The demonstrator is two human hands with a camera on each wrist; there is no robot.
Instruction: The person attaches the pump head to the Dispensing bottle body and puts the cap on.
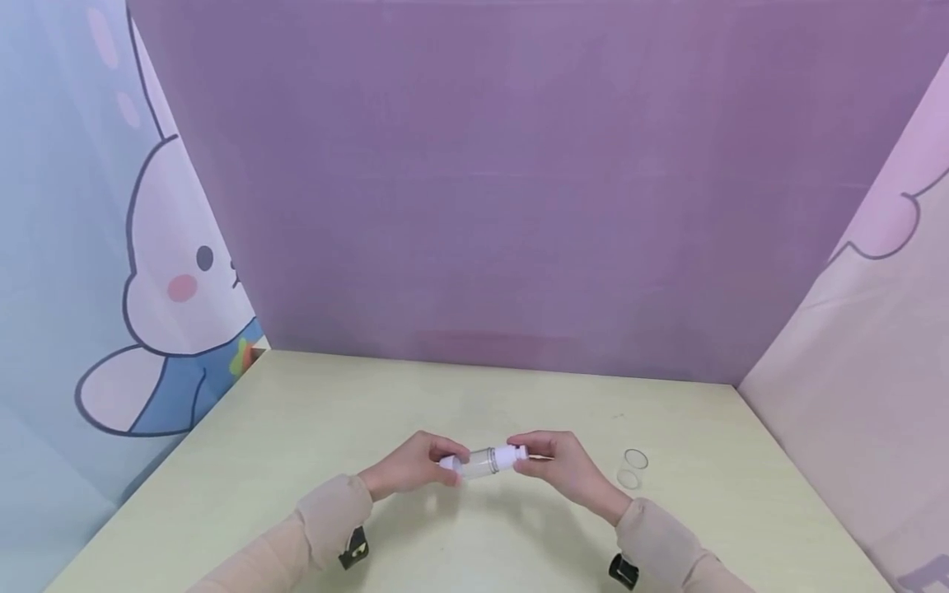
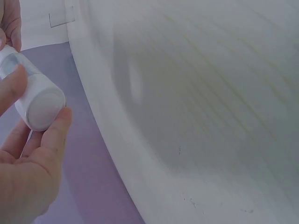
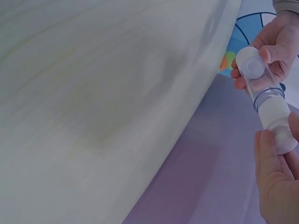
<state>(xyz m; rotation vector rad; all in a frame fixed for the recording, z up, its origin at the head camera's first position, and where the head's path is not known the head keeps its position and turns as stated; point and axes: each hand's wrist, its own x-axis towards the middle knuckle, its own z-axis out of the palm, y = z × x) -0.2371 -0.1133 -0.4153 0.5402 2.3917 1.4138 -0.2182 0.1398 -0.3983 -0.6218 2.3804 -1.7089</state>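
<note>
A clear pump bottle (image 1: 478, 464) with white ends is held in the air between both hands, lying nearly level. My left hand (image 1: 417, 464) pinches its white base (image 2: 45, 110) between thumb and fingers. At the other end, my right hand (image 1: 561, 465) grips the white pump head (image 3: 280, 135). The right wrist view shows the clear barrel (image 3: 261, 85) with a white disc inside near the base and silvery rings by the pump collar. To the right of my right hand, a clear cylindrical cap (image 1: 633, 469) lies on the table.
The pale table (image 1: 356, 403) spreads under both hands. A purple panel (image 1: 504, 206) rises at its back edge. Printed curtains hang on the left (image 1: 52, 247) and right (image 1: 875, 346). Dark straps (image 1: 354, 548) show below both sleeves.
</note>
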